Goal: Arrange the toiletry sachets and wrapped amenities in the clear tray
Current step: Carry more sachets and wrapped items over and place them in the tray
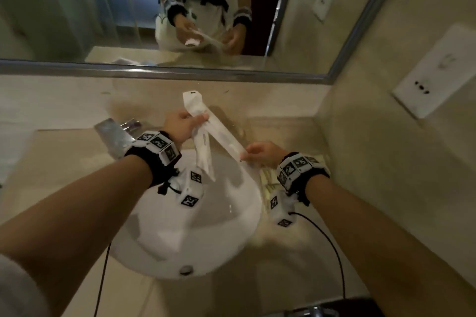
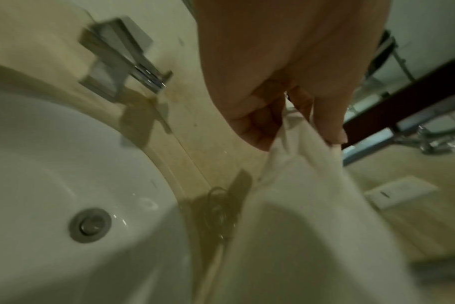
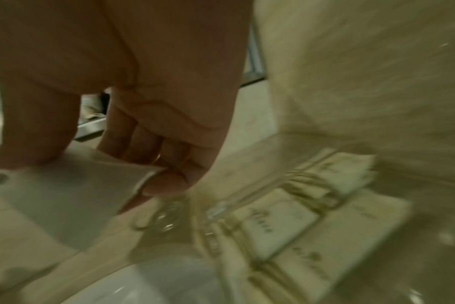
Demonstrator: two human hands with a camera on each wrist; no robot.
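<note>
Head view: above the white sink (image 1: 226,213), the left hand (image 1: 184,125) grips two long white wrapped amenities (image 1: 203,141); the right hand (image 1: 262,153) pinches the longer one's end at 4 o'clock. The clear tray (image 1: 268,183) is mostly hidden by the right wrist

Left wrist view: curled fingers (image 2: 330,123) clamp blurred white wrapping (image 2: 299,195)

Right wrist view: thumb and fingers pinch a packet corner (image 3: 96,181); at 4 o'clock, smeared sachets (image 3: 281,224) lie in the tray

Hotel-style bathroom: white basin (image 1: 195,226), chrome tap (image 1: 113,136), wall mirror (image 1: 154,20), beige stone counter (image 1: 64,162).
</note>
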